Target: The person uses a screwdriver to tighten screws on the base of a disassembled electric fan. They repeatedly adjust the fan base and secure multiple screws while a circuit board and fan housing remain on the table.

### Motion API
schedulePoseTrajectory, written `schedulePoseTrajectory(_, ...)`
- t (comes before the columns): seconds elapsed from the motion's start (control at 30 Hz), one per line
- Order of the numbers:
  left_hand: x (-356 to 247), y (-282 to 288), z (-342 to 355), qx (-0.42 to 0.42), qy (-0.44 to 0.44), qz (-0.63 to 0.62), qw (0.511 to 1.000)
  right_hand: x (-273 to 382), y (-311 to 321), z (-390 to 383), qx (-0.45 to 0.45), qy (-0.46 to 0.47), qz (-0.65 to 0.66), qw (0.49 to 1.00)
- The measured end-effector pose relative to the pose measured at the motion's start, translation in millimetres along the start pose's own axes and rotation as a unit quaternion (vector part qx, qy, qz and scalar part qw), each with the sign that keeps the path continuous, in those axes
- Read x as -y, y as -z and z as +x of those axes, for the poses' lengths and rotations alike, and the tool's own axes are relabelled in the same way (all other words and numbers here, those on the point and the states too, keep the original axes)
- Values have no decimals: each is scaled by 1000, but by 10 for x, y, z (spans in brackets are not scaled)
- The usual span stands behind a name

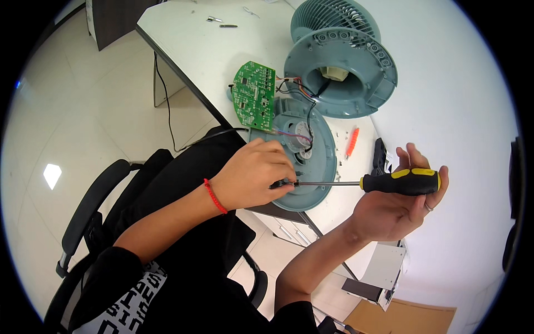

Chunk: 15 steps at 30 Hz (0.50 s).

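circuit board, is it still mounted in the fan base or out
Out: the green circuit board stands tilted on the table beside the fan base, tethered by wires.

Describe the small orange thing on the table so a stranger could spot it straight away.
Start at the white table and find the round grey-blue fan base at its near edge. Just beyond its rim, above the screwdriver held in the right hand, lies the small orange piece: the only bright orange, stick-shaped thing there.

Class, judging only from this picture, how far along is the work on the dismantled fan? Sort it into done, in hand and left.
Done: the fan housing lies apart on the white table, and the green circuit board is lifted out, wires attached. In hand: the right hand holds the screwdriver, its tip at the round base where the left hand steadies it. Left: whether that screw goes in or out cannot be told.
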<state>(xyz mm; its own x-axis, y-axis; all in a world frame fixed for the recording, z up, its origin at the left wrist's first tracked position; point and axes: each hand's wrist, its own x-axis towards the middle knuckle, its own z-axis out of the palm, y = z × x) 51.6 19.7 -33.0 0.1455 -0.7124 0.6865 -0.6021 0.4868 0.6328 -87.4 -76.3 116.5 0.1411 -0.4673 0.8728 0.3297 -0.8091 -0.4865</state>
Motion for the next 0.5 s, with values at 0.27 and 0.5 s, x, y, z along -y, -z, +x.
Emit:
schedulePoseTrajectory(0.27,-10,5,-6,14,10,1,1000,17,49,36,-14,-1,-78,997)
schedulePoseTrajectory(0.5,-19,15,-15,23,16,3,1000,-1,162,19,-6,-9,-96,995)
